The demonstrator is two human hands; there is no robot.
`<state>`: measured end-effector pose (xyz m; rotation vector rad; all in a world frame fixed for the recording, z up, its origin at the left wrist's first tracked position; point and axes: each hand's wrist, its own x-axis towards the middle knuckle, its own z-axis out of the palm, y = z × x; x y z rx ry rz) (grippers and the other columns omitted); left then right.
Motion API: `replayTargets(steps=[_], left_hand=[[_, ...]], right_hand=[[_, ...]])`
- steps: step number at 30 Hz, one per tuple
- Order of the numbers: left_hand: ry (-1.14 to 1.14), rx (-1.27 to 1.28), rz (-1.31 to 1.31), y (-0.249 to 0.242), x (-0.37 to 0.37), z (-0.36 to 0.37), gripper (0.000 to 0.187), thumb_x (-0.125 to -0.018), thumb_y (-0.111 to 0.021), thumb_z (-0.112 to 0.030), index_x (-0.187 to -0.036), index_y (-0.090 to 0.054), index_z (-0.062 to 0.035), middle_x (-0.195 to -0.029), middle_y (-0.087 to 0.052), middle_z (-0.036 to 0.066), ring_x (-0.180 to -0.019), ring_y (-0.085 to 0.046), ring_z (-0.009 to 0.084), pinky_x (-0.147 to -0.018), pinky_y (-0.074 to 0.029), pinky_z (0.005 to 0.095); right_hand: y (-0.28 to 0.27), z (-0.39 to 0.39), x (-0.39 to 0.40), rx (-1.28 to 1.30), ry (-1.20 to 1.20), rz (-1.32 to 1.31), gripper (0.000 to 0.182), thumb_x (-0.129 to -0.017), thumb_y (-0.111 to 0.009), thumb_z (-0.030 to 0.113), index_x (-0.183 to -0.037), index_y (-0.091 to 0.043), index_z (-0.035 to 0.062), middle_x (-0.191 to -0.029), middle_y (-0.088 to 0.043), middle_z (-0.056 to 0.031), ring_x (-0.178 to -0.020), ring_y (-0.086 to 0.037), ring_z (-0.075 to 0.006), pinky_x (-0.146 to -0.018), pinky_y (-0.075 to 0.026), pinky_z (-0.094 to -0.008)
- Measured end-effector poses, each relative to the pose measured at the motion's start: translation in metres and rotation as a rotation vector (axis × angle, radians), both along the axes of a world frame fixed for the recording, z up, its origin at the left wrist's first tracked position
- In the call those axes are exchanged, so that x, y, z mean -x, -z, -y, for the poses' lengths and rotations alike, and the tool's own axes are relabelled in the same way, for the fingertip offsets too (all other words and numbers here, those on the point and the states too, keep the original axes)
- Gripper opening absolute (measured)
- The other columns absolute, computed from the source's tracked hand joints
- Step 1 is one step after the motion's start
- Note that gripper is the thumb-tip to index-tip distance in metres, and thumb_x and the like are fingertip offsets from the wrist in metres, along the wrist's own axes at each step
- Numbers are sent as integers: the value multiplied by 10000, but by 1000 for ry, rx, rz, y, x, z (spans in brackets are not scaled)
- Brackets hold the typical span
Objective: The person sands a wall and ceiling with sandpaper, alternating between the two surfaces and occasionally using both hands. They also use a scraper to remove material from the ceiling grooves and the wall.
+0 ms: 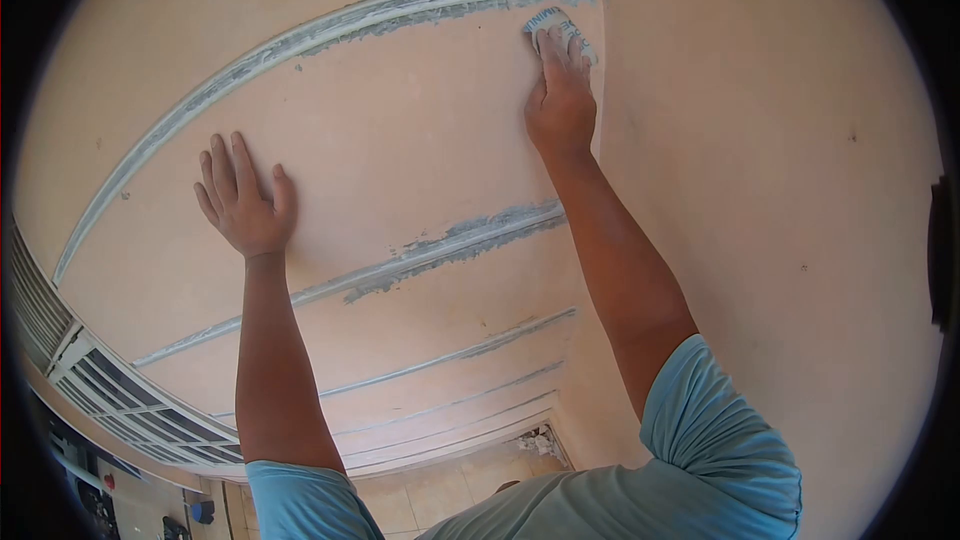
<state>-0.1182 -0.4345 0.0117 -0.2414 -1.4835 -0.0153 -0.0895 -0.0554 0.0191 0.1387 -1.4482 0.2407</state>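
Note:
My right hand [563, 105] is raised high near the wall corner. Its fingers press a piece of sandpaper [545, 20], pale with blue print on its back, against the wall just under the top strip. My left hand [246, 202] lies flat on the peach wall [410, 120] with its fingers spread, holding nothing. Above both hands curves a white strip [350, 28] edged with rough grey patches. A second such strip [450, 245] crosses the wall below my hands.
Thinner strips [420, 350] run across the wall lower down. A side wall [760, 190] meets this one at the right. At the lower left is a white barred window or grille [130, 395]. The tiled floor [440, 490] shows below, with some rubble [542, 443] in the corner.

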Motion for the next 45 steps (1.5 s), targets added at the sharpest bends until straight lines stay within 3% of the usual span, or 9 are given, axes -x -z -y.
replayTargets(steps=[7, 11, 13, 15, 18, 37, 40, 42, 45], left_hand=[[2, 7, -14, 0, 4, 2, 644, -921, -595, -389, -1521, -491, -180, -1601, -417, 104, -1478, -376, 335, -1178, -250, 603], [4, 25, 25, 3, 6, 3, 649, -929, -589, -406, -1529, -478, -184, -1604, -413, 102, -1481, -371, 328, -1174, -256, 608], [-14, 8, -5, 1, 8, 3, 657, -942, -577, -436, -1541, -456, -194, -1605, -410, 95, -1478, -376, 324, -1175, -255, 606], [14, 18, 22, 0, 6, 1, 656, -950, -566, -454, -1545, -448, -206, -1607, -406, 91, -1479, -373, 322, -1178, -250, 606], [41, 20, 20, 0, 9, 5, 652, -963, -545, -486, -1551, -437, -228, -1612, -398, 85, -1482, -363, 320, -1184, -240, 606], [-34, 50, 70, -2, -3, 12, 603, -1000, -539, -515, -1489, -521, -162, -1552, -478, 135, -1440, -419, 339, -1164, -304, 572], [565, -226, 289, 31, -83, -41, 439, -1018, -624, -222, -1409, -575, -28, -1452, -575, 147, -1344, -534, 294, -1106, -431, 385], [840, -238, 372, 96, -115, -72, 380, -1007, -610, -160, -1360, -601, -20, -1374, -631, 144, -1303, -568, 281, -1125, -402, 408], [1163, -454, 1050, 205, -164, -134, 315, -1024, -613, -175, -1282, -654, 0, -1290, -675, 128, -1236, -601, 241, -1091, -423, 363]], right_hand=[[226, 11, -91, 145, -239, 674, 438, -935, -556, -37, -1363, -599, 47, -1396, -617, -166, -1322, -547, -423, -1066, -494, -468], [286, -22, -142, 819, -608, 798, 343, -1027, -476, 37, -1348, -597, 31, -1273, -678, -139, -1169, -656, -300, -1002, -533, -396], [290, -30, -170, 1163, -750, 846, 337, -1050, -446, 71, -1353, -587, 26, -1232, -683, -134, -1096, -681, -261, -979, -544, -399], [250, -27, -208, 1624, -1298, 657, 347, -1075, -409, 90, -1382, -532, -16, -1212, -651, -103, -1084, -661, -203, -973, -549, -375], [232, -27, -244, 1665, -1423, 620, 344, -1086, -391, 89, -1383, -504, -43, -1273, -624, -116, -1147, -643, -212, -989, -551, -373], [243, -41, -338, 1602, -1169, 805, 308, -1078, -459, 113, -1347, -555, -4, -1248, -659, -93, -1107, -666, -170, -952, -568, -353], [245, -38, -339, 1557, -1187, 774, 286, -1068, -489, 92, -1326, -570, 1, -1204, -669, -78, -1079, -665, -151, -935, -565, -340], [248, -37, -338, 1602, -1164, 740, 273, -1056, -520, 74, -1312, -580, 3, -1145, -680, -61, -1046, -662, -139, -911, -561, -326], [246, -31, -333, 1606, -1118, 778, 251, -1049, -546, 80, -1286, -593, 12, -1105, -690, -50, -1016, -659, -126, -889, -556, -310]])
